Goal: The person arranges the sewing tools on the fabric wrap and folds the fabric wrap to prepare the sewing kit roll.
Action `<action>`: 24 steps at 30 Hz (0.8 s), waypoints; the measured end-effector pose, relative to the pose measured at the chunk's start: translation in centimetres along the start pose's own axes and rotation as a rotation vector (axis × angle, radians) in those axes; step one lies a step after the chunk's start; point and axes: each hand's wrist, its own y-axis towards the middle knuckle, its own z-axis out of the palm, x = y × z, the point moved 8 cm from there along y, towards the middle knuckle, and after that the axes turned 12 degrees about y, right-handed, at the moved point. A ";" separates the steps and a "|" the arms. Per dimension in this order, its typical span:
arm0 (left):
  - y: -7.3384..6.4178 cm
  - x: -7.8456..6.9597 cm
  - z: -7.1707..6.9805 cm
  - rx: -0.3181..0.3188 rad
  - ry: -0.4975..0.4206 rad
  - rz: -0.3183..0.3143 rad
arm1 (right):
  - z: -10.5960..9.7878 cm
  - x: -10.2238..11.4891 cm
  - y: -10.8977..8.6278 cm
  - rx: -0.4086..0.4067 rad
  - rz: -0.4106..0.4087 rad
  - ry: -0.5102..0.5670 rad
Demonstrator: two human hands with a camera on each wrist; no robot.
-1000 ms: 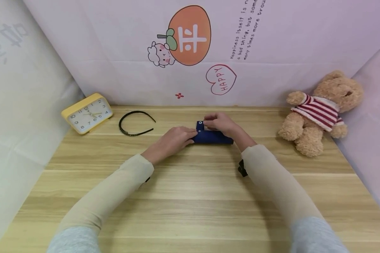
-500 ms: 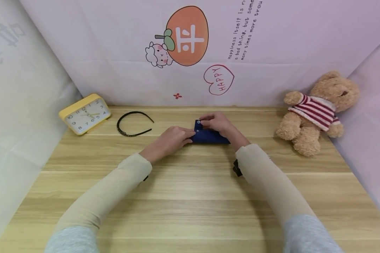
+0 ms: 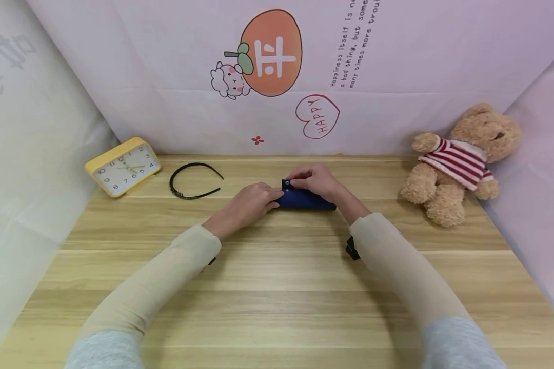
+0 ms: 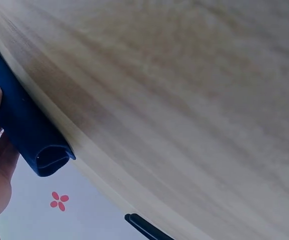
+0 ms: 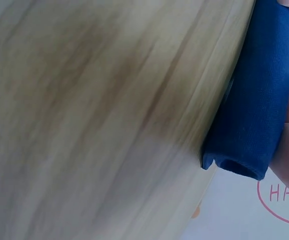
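Note:
A blue soft case [image 3: 304, 200], folded into a tube, lies on the table in the head view. Its open end shows in the left wrist view, and the case [image 5: 254, 95] runs down the right side of the right wrist view. My left hand [image 3: 254, 202] grips its left end, thumb on the near side. With thumb and fingertips my right hand [image 3: 316, 181] pinches a short flap [image 3: 286, 183] bearing a metal snap. A second snap stud sits on the case just below the flap. The flap stands apart from that stud.
A black headband [image 3: 173, 182] lies left of the case on the wooden table [image 3: 277, 287]. A yellow clock [image 3: 124, 166] stands at the back left. At the back right sits a teddy bear [image 3: 459, 164] in a striped shirt. A printed white cloth [image 3: 180, 102] rises behind.
The flap has tipped lower toward the stud, with the right fingertips following it. My left hand keeps its hold at the left end. The head view has shifted slightly.

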 end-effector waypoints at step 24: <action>-0.1 0.1 0.0 0.000 -0.027 -0.033 | 1.0 0.8 -0.8 0.156 -0.122 -0.239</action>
